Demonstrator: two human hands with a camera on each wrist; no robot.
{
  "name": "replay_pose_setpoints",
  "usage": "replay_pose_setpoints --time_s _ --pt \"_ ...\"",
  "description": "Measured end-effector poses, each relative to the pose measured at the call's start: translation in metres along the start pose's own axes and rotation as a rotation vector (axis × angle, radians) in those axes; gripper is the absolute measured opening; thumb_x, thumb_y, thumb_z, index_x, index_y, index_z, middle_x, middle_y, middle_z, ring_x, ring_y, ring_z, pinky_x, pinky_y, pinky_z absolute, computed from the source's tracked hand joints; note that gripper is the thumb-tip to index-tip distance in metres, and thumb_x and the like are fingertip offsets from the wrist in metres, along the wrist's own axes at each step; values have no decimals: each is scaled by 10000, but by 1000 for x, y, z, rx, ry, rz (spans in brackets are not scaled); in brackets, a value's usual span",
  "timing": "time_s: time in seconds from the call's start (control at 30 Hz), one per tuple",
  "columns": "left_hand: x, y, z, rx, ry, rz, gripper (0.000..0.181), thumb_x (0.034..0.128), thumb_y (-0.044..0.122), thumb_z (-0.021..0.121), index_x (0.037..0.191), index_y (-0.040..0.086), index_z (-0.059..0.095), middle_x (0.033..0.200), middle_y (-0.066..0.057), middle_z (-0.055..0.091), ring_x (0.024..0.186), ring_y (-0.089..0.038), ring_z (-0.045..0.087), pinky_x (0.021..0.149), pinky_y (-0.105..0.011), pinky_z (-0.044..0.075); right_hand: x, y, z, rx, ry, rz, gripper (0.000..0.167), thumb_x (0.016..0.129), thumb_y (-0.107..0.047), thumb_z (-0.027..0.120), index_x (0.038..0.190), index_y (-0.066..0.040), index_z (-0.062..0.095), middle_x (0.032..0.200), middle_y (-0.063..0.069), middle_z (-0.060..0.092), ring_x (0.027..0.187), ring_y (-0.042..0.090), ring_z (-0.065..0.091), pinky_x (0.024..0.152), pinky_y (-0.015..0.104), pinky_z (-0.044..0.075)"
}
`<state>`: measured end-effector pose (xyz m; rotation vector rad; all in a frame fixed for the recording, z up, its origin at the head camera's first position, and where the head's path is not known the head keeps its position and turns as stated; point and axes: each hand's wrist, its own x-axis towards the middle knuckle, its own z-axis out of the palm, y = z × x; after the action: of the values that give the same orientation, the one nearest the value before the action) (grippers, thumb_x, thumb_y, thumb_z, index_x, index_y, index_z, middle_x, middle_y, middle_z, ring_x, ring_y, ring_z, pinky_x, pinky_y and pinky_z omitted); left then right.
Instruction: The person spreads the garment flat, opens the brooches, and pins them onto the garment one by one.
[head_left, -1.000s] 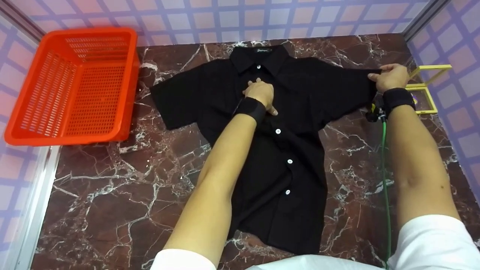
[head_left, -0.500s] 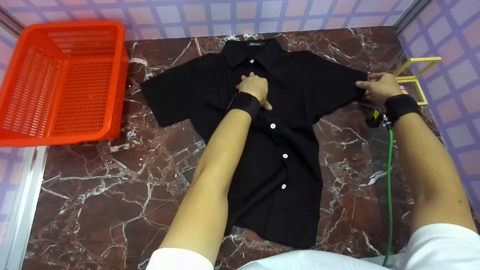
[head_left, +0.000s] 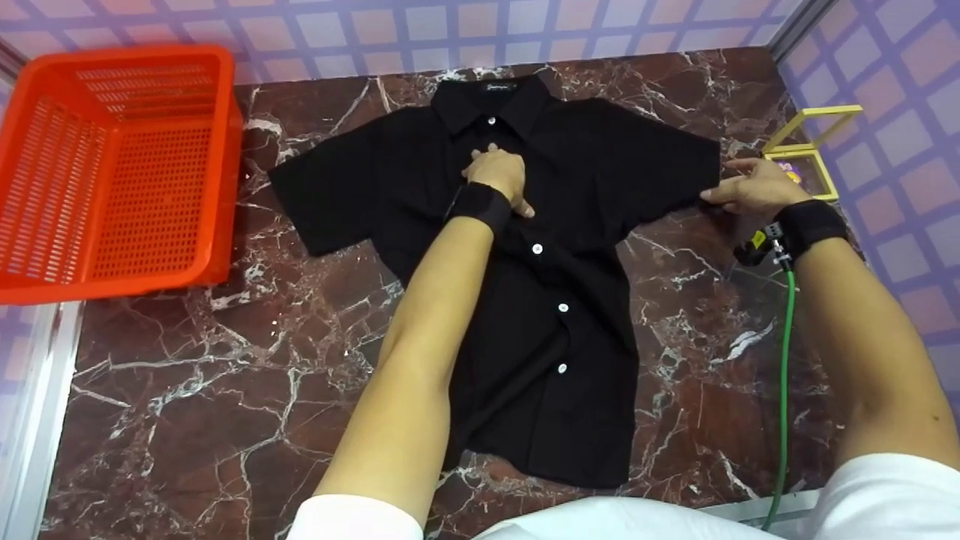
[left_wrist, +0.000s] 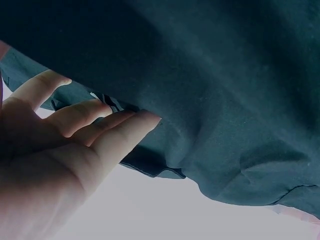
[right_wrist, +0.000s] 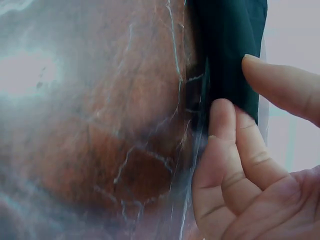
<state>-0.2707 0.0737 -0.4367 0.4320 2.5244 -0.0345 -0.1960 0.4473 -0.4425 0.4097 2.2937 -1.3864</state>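
Observation:
A black short-sleeved shirt (head_left: 577,165) with white buttons lies front up on the marbled table, its collar toward the back wall. On its chest my left hand (head_left: 499,172) rests with fingers spread. The left wrist view shows the fingers (left_wrist: 125,135) of that hand extended against the dark cloth. My right hand (head_left: 757,184) is at the hem of the sleeve on the right. There, in the right wrist view, the thumb (right_wrist: 285,85) lies on one side of the sleeve hem (right_wrist: 232,55) and the fingers on the other, pinching it.
An orange-red plastic basket (head_left: 214,247) stands at the left back. Near the right wall are a yellow-framed clear box (head_left: 829,180) with its lid up, a black and yellow item (head_left: 754,246) and a green cord (head_left: 785,375). A patterned wall (head_left: 375,37) closes the back.
My right hand has come down from the sleeve's upper corner to its lower part, and the sleeve sits lower. My left hand stays on the chest. The whole view has shifted slightly.

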Motion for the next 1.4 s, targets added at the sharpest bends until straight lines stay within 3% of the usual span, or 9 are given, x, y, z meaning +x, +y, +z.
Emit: replay_pose_setpoints --time_s 0.3,0.6,0.7,0.87,0.97,1.07,1.23,1.33,1.4 --pt "0 0 0 -8 12 -9 1045 818 518 791 1565 4 273 1614 -298 104 1454 -529 166 1058 -641 377 -7 4 -3 16 69 -4 847 947 -120 684 1538 126 128 690 -133 622 619 24 593 622 193 506" --pt "-6 -2 4 -9 34 4 1003 830 528 777 1561 25 308 1614 -296 126 1454 -523 182 1055 -637 385 -3 8 7 -106 212 -53 810 904 -104 715 1494 157 226 665 -203 633 607 -66 622 636 99 482" --pt "-7 -2 4 -21 24 -2 999 829 521 779 1565 40 307 1622 -284 104 1465 -507 169 1067 -634 373 1 7 17 -223 356 -125 738 873 -94 736 1462 112 342 751 -127 668 686 -34 616 716 141 481" --pt "-4 -3 1 -30 -5 15 1008 833 528 772 1575 51 285 1625 -289 56 1470 -511 133 1081 -634 356 6 0 39 -477 590 -386 473 844 -30 683 1302 34 584 1124 238 650 1059 359 585 983 468 412" --pt "-5 -9 0 -27 4 2 1026 829 547 767 1579 54 271 1628 -283 53 1470 -511 128 1074 -610 380 13 -14 58 -551 537 -536 379 881 -37 645 1255 27 632 1211 278 627 1183 458 514 1064 539 340" --pt "-8 -17 2 -27 34 -6 997 852 573 728 1574 49 281 1631 -274 80 1467 -505 166 1084 -569 388 19 -33 82 -611 429 -589 350 943 -106 618 1276 2 639 1299 253 608 1256 460 476 1110 530 312" --pt "-25 -14 14 -54 242 76 748 929 552 642 1481 75 480 1559 -243 337 1351 -445 436 1050 -506 437 27 -62 112 -694 292 -639 382 988 -160 574 1331 3 613 1379 250 564 1298 459 461 1127 525 319" --pt "-46 6 26 31 474 240 479 953 445 627 1278 94 647 1365 -153 552 1168 -354 582 922 -476 514 34 -76 118 -746 243 -657 416 983 -153 574 1364 14 584 1416 271 526 1316 479 447 1133 537 312" --pt "-64 25 39 139 624 417 306 956 344 597 1111 106 711 1208 -107 636 1049 -320 624 826 -463 537 38 -82 118 -780 207 -638 453 981 -163 576 1403 1 552 1460 277 481 1346 490 413 1139 560 296"
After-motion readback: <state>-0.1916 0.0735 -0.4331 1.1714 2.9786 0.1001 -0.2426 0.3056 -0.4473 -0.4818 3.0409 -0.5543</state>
